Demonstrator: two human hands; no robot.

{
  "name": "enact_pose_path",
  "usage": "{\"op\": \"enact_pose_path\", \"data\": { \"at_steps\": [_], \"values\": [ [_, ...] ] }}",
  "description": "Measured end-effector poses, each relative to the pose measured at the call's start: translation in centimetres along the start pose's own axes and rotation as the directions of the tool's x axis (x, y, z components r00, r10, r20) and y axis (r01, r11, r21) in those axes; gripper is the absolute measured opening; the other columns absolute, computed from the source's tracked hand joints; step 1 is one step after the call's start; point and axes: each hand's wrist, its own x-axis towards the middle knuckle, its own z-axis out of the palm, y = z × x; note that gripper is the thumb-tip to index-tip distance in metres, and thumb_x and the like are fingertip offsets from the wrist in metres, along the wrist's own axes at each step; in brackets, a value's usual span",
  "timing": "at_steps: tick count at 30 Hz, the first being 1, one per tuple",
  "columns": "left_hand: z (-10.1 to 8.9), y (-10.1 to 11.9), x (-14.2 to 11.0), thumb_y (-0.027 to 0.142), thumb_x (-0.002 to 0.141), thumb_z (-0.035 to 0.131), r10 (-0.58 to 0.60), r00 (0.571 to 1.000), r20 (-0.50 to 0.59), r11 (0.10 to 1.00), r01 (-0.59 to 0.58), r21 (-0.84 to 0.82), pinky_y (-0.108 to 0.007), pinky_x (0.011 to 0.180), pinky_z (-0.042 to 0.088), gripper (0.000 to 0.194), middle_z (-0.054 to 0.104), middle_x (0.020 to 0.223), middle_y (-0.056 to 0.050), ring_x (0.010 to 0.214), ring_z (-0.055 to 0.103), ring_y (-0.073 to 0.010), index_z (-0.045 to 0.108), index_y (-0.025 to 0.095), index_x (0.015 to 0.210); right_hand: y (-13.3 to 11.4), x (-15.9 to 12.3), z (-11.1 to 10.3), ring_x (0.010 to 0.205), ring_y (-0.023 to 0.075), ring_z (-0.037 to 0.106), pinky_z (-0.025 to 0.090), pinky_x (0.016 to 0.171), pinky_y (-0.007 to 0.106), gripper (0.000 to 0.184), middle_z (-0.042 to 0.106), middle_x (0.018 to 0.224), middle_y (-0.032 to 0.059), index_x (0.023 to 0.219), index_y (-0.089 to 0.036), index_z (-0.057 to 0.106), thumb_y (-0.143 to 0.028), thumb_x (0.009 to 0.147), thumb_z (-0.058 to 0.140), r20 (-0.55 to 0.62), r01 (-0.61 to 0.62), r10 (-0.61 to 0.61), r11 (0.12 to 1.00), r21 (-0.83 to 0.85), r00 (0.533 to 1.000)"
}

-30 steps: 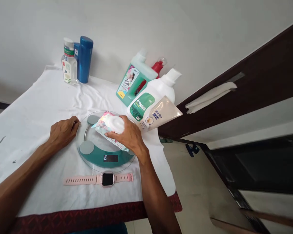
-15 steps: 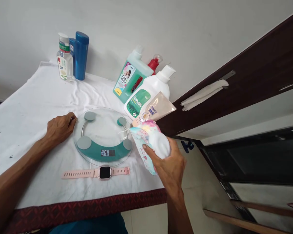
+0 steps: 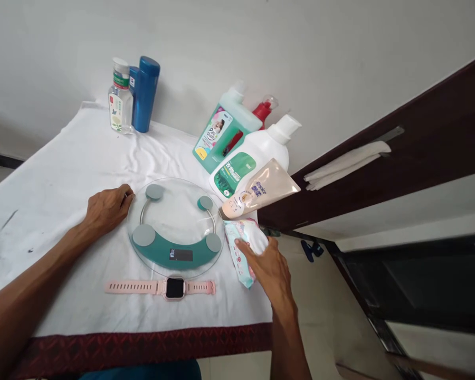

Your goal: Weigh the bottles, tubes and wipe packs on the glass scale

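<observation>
My right hand (image 3: 272, 264) grips a soft pack of wipes (image 3: 239, 253), pale blue and pink with a white lid, at the table's right edge. Its thumb lies over the near face and the fingers go round the far side. Left of the pack lies a round glass bathroom scale (image 3: 142, 259) with a green band and grey pads; its display (image 3: 181, 255) is dark apart from small marks at its left end. My left hand (image 3: 108, 208) rests on the cloth with curled fingers, against or very near the scale's left rim. Its fingertips are partly hidden.
A pink-strapped smartwatch (image 3: 174, 288) lies before the scale. Behind the pack are a beige Rejoice tube (image 3: 263, 190), a white detergent bottle (image 3: 257, 153), a green bottle (image 3: 225, 124) and a red one (image 3: 262, 110). A clear bottle (image 3: 120, 103) and blue flask (image 3: 147, 95) stand far left.
The wipes pack has come down from beside the scale's right rim to the table's right edge, still in my right hand. The scale's lit digits have gone. My left hand stays by the rim.
</observation>
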Motion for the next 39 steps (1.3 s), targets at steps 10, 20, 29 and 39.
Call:
{"op": "enact_pose_path", "data": {
  "at_steps": [10,20,29,39],
  "values": [
    [0.3,0.0,-0.5,0.034,0.108,0.033,0.047,0.999,0.025,0.996,-0.045,-0.071,-0.037,0.076,0.045,0.033,0.082,0.111,-0.012,0.103,0.077,-0.0316,0.064,0.025,0.112,-12.1,-0.8,-1.0,0.113,0.0364,0.069,0.055,0.098,0.054,0.059,0.075,0.123,0.0161,0.116,-0.024,0.074,-0.073,0.083,0.072,0.011,0.557,-0.572,0.804,0.207,0.820],
    [0.5,-0.3,-0.3,0.029,0.109,0.029,0.087,0.992,0.087,0.972,-0.065,-0.228,-0.044,0.082,0.050,0.031,0.080,0.110,-0.016,0.106,0.077,-0.0347,0.060,0.025,0.110,-38.0,9.3,16.2,0.126,0.0301,0.065,0.047,0.113,0.044,0.069,0.069,0.133,0.0188,0.116,-0.017,0.062,-0.050,0.063,0.092,0.149,0.405,-0.578,0.710,0.576,0.802],
    [1.6,0.0,0.5,0.017,0.108,0.030,0.071,0.991,0.113,0.978,-0.047,-0.202,-0.039,0.074,0.047,0.029,0.078,0.105,-0.011,0.096,0.077,-0.0289,0.059,0.022,0.109,-47.7,16.0,24.5,0.115,0.0259,0.066,0.052,0.107,0.041,0.058,0.070,0.120,0.0079,0.109,-0.023,0.058,-0.059,0.072,0.082,0.069,0.241,-0.387,0.694,0.678,0.919],
    [1.4,0.1,0.2,0.017,0.109,0.034,0.070,0.993,0.095,0.980,-0.051,-0.193,-0.038,0.071,0.044,0.027,0.078,0.107,-0.009,0.095,0.077,-0.0287,0.060,0.020,0.111,-45.0,14.8,23.4,0.109,0.0269,0.066,0.053,0.105,0.044,0.052,0.069,0.107,0.0049,0.105,-0.024,0.058,-0.048,0.068,0.084,-0.069,0.285,-0.344,0.631,0.722,0.936]
  ]
}}
